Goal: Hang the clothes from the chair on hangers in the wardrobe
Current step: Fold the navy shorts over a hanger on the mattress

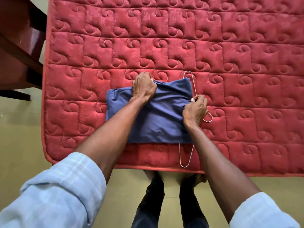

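- While the folded navy-blue cloth garment (158, 116) lies flat on the red quilted mattress (230, 46) at the centre of the frame, both hands work on it, most likely threading it onto the thin pale wire hanger (186, 155) that shows along its right edge.
- The left hand (144, 87) sits at the garment's upper edge with its fingers curled into the fabric, bunching it there; this grip probably holds the cloth steady against the pull from the other side.
- The right hand (195, 110) is at the garment's right edge, fingers curled around cloth and, as far as can be seen, the wire beside it. It seems to be drawing the fabric over the hanger's bar.
- The hanger runs top to bottom in the frame: one rounded end pokes out above the garment's upper right corner, the other narrows to a loop near the mattress's lower edge, and a hooked piece of wire curls out just right of the right hand. Its middle is hidden under cloth.
- Laying everything on the mattress gives a flat support, so the garment keeps its fold.
- A dark wooden chair (19, 46) stands at the upper left of the frame; the wardrobe is not in view, so hanging is not yet done.
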